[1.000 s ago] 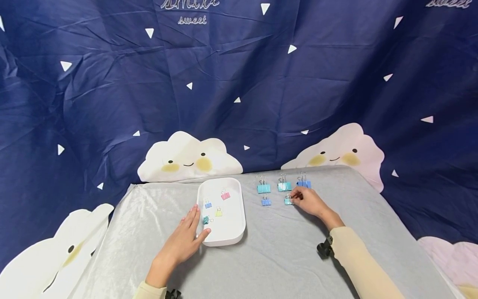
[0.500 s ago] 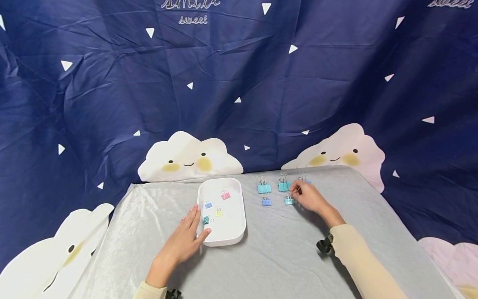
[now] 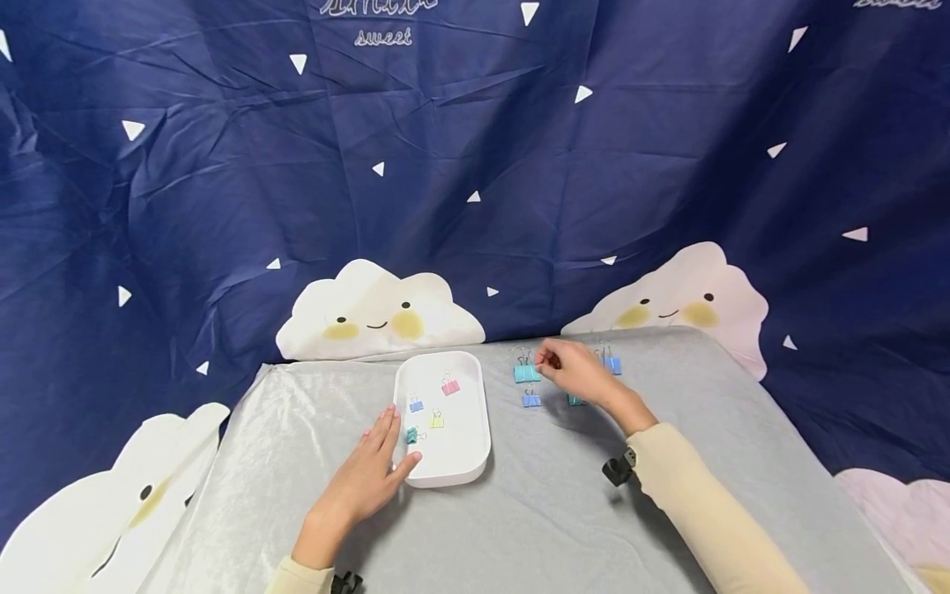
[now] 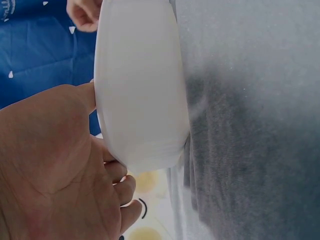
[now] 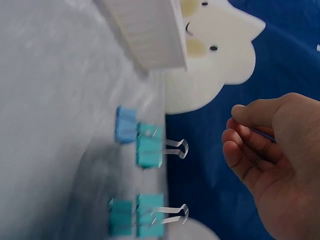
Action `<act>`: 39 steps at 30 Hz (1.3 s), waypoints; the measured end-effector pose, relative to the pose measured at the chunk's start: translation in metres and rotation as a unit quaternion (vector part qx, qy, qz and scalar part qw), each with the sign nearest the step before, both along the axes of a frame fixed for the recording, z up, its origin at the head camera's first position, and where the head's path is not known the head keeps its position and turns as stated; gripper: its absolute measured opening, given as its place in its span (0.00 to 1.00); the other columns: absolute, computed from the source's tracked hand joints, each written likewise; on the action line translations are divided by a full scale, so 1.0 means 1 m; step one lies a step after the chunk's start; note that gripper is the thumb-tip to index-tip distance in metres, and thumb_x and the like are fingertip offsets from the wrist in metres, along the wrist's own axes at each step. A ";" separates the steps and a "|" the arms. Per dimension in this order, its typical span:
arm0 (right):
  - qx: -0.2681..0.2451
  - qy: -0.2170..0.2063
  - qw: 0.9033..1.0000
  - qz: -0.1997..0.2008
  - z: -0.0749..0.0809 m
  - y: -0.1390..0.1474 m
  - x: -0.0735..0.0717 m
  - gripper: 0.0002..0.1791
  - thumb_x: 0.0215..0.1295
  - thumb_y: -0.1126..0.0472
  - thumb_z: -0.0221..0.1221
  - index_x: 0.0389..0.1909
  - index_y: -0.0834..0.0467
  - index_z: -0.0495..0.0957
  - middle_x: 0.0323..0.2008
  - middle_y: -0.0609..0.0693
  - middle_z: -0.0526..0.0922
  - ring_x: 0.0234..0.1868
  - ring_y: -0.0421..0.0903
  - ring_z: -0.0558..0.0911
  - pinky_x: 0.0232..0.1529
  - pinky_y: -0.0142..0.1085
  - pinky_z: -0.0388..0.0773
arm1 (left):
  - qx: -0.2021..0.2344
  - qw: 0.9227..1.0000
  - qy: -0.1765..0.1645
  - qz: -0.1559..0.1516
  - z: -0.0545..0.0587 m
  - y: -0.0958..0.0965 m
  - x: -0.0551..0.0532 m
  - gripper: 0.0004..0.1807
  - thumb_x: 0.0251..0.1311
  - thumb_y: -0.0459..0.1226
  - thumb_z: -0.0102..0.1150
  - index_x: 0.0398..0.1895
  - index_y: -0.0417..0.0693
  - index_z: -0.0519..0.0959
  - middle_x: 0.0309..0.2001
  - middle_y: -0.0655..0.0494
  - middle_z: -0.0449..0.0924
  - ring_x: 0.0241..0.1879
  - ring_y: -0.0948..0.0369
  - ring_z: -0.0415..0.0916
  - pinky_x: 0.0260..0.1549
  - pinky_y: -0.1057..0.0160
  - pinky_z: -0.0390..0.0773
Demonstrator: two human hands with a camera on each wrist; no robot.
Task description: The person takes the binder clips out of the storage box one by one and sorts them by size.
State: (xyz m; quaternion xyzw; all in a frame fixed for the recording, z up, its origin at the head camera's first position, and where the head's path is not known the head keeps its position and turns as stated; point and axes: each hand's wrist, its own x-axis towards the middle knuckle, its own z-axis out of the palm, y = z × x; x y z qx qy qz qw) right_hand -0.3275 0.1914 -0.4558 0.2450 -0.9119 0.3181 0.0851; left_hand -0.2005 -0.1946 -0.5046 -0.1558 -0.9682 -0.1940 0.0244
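Observation:
My left hand (image 3: 361,477) rests on the left side of a white tray (image 3: 484,429), thumb over the rim and straight fingers along it. The left wrist view shows this left hand (image 4: 65,155) against the tray's outer wall (image 4: 142,85). Inside lie small binder clips: pink (image 3: 451,386), blue (image 3: 416,406), yellow (image 3: 437,421) and teal (image 3: 411,436). My right hand (image 3: 582,373) hovers above the clips on the table, beside a large teal binder clip (image 3: 526,374). In the right wrist view its loosely curled fingers (image 5: 250,165) hold nothing.
A small blue clip (image 3: 531,401) stands in front of the large teal one. Partly hidden by the right hand is a small teal clip (image 3: 576,401); a large blue clip (image 3: 612,365) is further right. Grey cloth (image 3: 519,528) covers the table, and a dark blue curtain (image 3: 475,124) hangs behind.
My right hand has let go of the small teal clip and moved up and left, over the large clips. The left hand stays on the tray.

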 end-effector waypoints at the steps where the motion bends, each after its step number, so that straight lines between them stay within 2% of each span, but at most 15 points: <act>1: 0.001 0.000 1.000 0.006 0.004 -0.005 0.000 0.03 0.71 0.65 0.67 0.38 0.57 0.83 0.33 0.46 0.85 0.34 0.40 0.80 0.39 0.35 0.80 | 0.000 1.000 0.001 0.000 0.000 0.000 0.000 0.47 0.79 0.58 0.51 0.84 0.32 0.54 0.86 0.38 0.50 0.85 0.42 0.49 0.83 0.39 0.55; 9: 0.007 0.006 0.999 0.046 0.025 -0.044 -0.005 0.02 0.74 0.65 0.65 0.43 0.59 0.85 0.37 0.47 0.87 0.38 0.41 0.83 0.42 0.38 0.84 | -0.001 1.000 -0.001 -0.001 -0.001 0.000 -0.001 0.47 0.79 0.58 0.51 0.84 0.32 0.54 0.86 0.38 0.49 0.86 0.43 0.49 0.83 0.39 0.55; 18: 0.028 0.014 0.997 0.074 0.037 -0.087 -0.019 0.03 0.74 0.64 0.64 0.44 0.58 0.86 0.38 0.48 0.87 0.39 0.42 0.83 0.44 0.38 0.84 | -0.002 1.000 -0.001 -0.003 -0.001 0.000 -0.001 0.46 0.79 0.58 0.51 0.84 0.32 0.55 0.86 0.38 0.50 0.86 0.43 0.49 0.83 0.39 0.55; 26: 0.043 0.001 0.996 0.080 0.039 -0.121 -0.029 0.03 0.74 0.63 0.65 0.44 0.57 0.86 0.37 0.48 0.88 0.38 0.42 0.83 0.44 0.39 0.83 | -0.001 1.000 0.006 -0.002 0.000 0.000 -0.001 0.46 0.79 0.56 0.52 0.83 0.31 0.55 0.85 0.37 0.51 0.85 0.42 0.50 0.83 0.38 0.56; 30: 0.059 -0.009 0.995 0.080 0.036 -0.135 -0.033 0.02 0.74 0.62 0.66 0.43 0.55 0.85 0.39 0.48 0.89 0.40 0.43 0.84 0.46 0.39 0.83 | -0.005 1.000 0.002 -0.003 0.000 0.000 -0.001 0.46 0.79 0.57 0.51 0.83 0.31 0.55 0.86 0.37 0.50 0.85 0.42 0.50 0.83 0.39 0.56; 39: 0.070 -0.024 0.993 0.087 0.028 -0.162 -0.038 0.03 0.72 0.65 0.64 0.43 0.59 0.84 0.41 0.53 0.89 0.44 0.48 0.86 0.52 0.41 0.84 | -0.006 1.000 0.001 -0.003 0.002 0.000 -0.001 0.46 0.79 0.57 0.51 0.83 0.32 0.55 0.86 0.37 0.50 0.85 0.41 0.50 0.83 0.39 0.55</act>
